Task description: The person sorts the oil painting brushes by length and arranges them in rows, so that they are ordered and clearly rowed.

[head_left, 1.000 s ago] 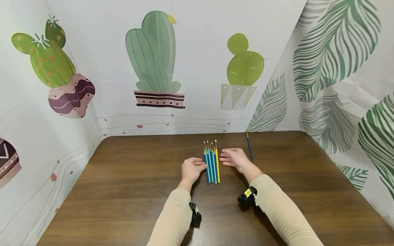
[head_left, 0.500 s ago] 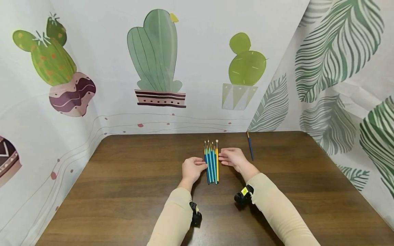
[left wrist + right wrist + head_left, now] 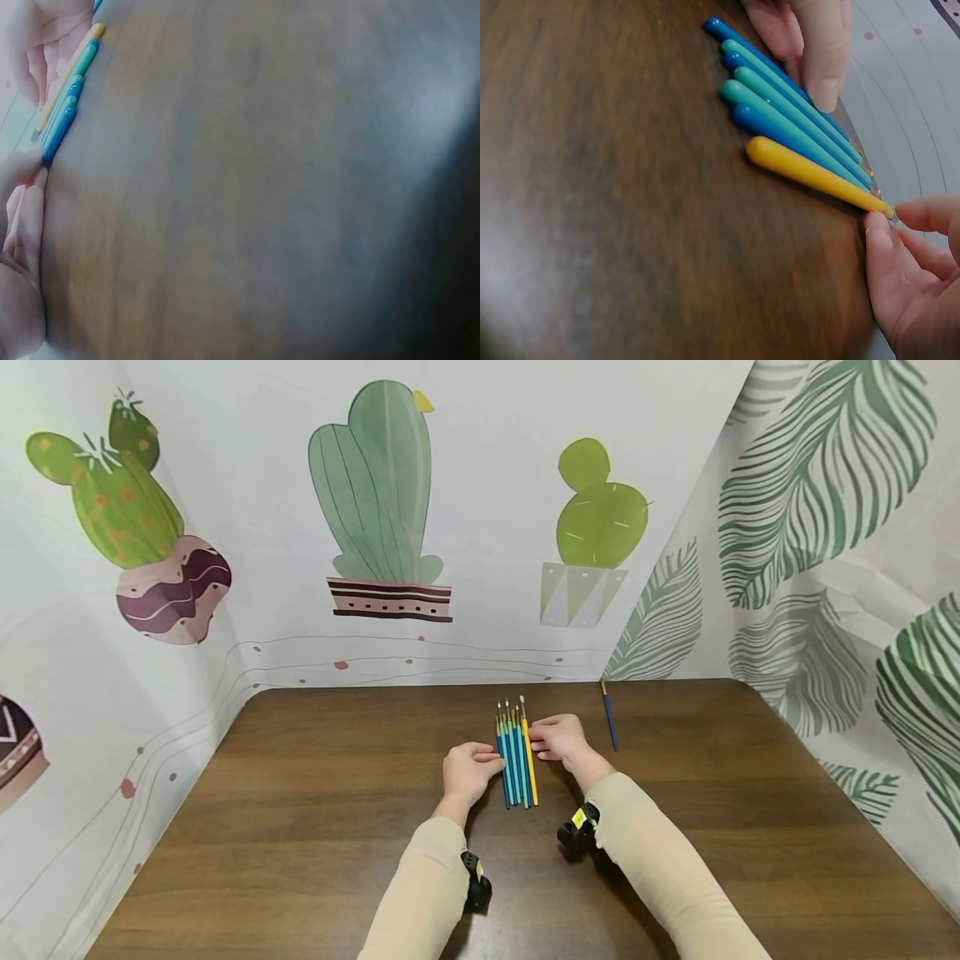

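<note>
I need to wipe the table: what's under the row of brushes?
The brushes lie on the table, its brown grain visible around them. Whatever is directly beneath them is covered and can't be seen.

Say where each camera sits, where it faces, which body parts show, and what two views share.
Head: on the head, facing forward and down at table, paintbrushes and patterned backdrop; shows left hand, right hand and sleeves.
Left wrist: on that wrist, looking across the table, paintbrushes at image left; parts of both hands.
Right wrist: on that wrist, facing the handles; parts of both hands.
Both wrist views share the yellow paintbrush.
</note>
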Available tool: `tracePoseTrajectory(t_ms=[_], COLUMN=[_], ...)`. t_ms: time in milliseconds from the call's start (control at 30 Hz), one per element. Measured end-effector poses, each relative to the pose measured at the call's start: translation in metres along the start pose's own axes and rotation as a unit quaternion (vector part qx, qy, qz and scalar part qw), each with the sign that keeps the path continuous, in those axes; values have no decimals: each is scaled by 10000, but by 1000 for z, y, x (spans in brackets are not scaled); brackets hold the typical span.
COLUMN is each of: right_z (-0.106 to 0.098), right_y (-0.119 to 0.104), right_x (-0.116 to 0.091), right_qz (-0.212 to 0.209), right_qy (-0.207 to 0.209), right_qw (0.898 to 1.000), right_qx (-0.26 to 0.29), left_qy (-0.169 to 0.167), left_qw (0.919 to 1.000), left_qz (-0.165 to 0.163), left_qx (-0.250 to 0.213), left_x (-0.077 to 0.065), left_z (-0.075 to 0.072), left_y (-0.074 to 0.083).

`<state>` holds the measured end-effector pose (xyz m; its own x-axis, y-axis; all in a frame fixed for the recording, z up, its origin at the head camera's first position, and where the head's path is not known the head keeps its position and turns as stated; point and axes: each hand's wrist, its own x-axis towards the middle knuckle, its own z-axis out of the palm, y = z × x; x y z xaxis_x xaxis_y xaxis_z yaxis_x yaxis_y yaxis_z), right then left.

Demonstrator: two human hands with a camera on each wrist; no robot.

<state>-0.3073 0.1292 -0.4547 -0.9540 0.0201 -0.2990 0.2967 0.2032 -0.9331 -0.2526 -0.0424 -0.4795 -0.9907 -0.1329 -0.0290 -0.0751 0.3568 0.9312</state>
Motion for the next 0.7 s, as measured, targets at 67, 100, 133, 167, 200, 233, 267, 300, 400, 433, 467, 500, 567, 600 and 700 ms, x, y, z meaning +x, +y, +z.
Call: tracePoseTrajectory(t_ms=[67, 100, 133, 167, 200, 233, 267, 300, 400, 433, 467, 500, 567, 600, 700], right_z=[4, 5, 6, 8, 9, 10, 11, 12, 16, 16, 17, 17, 18, 18, 17], right_y=[-1, -1, -2, -3, -5, -6, -7, -9, -10, -10, -10, -10, -9, -10, -10], right_x=[4, 6, 7, 7, 8, 8, 8, 8, 9, 9, 9, 9, 10, 10, 11], right_qz=[4, -40, -86, -143, -178, -207, -229, -236, -186, -179, -181, -186, -215, -223, -255], right_qy=[139, 197, 255, 312, 378, 437, 494, 542, 654, 669, 686, 705, 733, 740, 727], right_qw=[9997, 9992, 9983, 9969, 9951, 9925, 9892, 9854, 9754, 9727, 9711, 9708, 9708, 9715, 9743], right_qx=[-214, -354, -522, -702, -899, -1119, -1363, -1597, -2098, -2213, -2280, -2287, -2272, -2242, -2117], left_qy=[11, 15, 22, 18, 13, 3, -3, -6, -37, -42, -43, -46, -41, -32, -33], left_qw=[10000, 10000, 10000, 10000, 10000, 10000, 10000, 10000, 9999, 9999, 9999, 10000, 10000, 10000, 10000], left_qz=[28, 22, 6, -2, -8, -34, -57, -75, -93, -100, -88, -68, -53, -29, -15], left_qx=[9, 3, 8, 12, 12, 14, 6, 2, 34, 43, 41, 48, 29, 24, 23], left_x=[1, 2, 2, 2, 2, 2, 2, 1, -1, -1, -2, -2, -3, -3, -2], left_z=[0, 0, 0, 0, 0, 0, 0, 0, 0, 0, 0, 1, 0, 0, -1], left_y=[0, 0, 0, 0, 0, 0, -1, -1, -2, -2, -3, -3, -2, -2, -1])
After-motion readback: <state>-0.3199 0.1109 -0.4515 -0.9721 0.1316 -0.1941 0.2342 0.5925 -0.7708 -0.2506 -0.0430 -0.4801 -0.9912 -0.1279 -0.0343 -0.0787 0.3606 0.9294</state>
